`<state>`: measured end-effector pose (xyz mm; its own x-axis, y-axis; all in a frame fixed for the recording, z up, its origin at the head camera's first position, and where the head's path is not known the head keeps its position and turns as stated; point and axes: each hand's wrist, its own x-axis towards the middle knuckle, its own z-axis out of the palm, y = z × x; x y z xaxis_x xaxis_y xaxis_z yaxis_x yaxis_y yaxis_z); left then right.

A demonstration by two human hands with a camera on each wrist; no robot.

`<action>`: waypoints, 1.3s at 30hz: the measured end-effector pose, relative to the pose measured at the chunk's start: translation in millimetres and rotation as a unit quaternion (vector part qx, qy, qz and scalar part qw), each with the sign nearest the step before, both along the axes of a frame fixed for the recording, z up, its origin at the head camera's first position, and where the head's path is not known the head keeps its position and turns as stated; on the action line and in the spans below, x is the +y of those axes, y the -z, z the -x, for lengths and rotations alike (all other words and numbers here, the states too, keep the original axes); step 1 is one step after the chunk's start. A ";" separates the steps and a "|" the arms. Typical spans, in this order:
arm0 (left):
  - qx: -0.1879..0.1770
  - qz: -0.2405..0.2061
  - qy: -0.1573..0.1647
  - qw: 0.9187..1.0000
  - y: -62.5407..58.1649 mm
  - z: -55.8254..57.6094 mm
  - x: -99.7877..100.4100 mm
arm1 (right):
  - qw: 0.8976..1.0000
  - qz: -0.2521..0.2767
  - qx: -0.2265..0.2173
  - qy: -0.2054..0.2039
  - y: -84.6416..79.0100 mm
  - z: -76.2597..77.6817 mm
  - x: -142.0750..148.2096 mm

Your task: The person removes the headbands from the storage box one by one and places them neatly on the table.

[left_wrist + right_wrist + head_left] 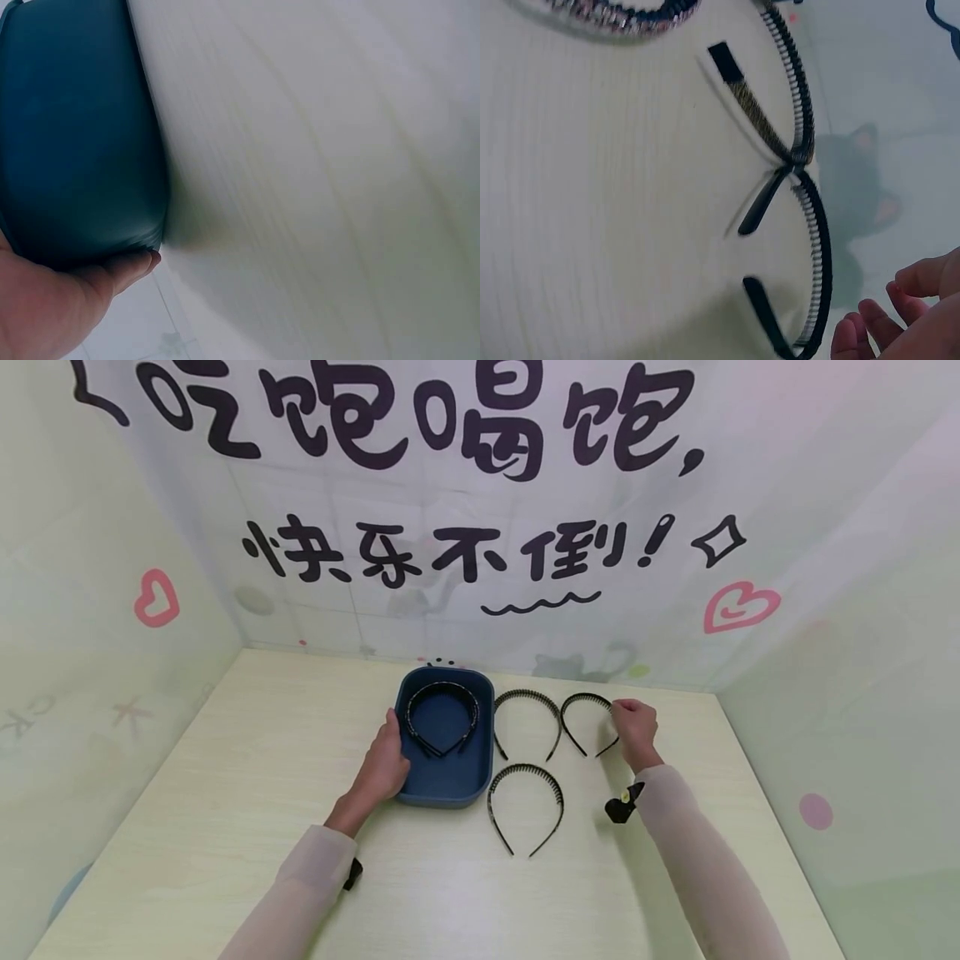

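My left hand (386, 762) grips the left side of a dark blue rectangular tray (442, 789); in the left wrist view, a finger lies along its wall (82, 142). Inside the tray sit dark, patterned headbands (477, 710), overlapping with their ends crossed. My right hand (636, 727) is at the right side of a black toothed headband (588, 697). From the right wrist, its loosely bent fingers (877, 322) appear beside that headband (825, 262) with nothing between them. Another toothed headband (525, 693) lies between this one and the tray, and a third (525, 768) lies nearer me.
The pale wooden table (247, 760) meets a printed curtain wall (420, 610) at the back, with side walls left and right. Black devices, one on the right wrist (622, 806) and one on the left (352, 873), stick out below the sleeves.
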<state>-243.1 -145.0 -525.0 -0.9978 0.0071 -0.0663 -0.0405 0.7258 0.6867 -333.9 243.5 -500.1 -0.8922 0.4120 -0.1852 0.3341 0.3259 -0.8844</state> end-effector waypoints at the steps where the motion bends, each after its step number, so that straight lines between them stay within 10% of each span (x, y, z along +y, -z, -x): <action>1: 0.000 0.003 0.001 1.000 0.1 0.0 0.0 | 1.000 0.010 0.008 -0.007 -2.4 -0.2 -6.1; 16: -0.001 0.000 0.002 1.000 -2.5 -0.6 0.2 | 0.971 0.147 0.041 -0.184 -25.8 -14.2 -105.3; 24: 0.002 0.002 0.008 1.000 -2.9 -0.8 -0.1 | 0.938 0.213 0.009 -0.273 -34.7 -20.7 -148.1; 39: -0.003 -0.007 0.009 1.000 -3.6 -1.3 0.4 | 0.935 0.109 -0.069 -0.332 -32.3 -31.5 -202.0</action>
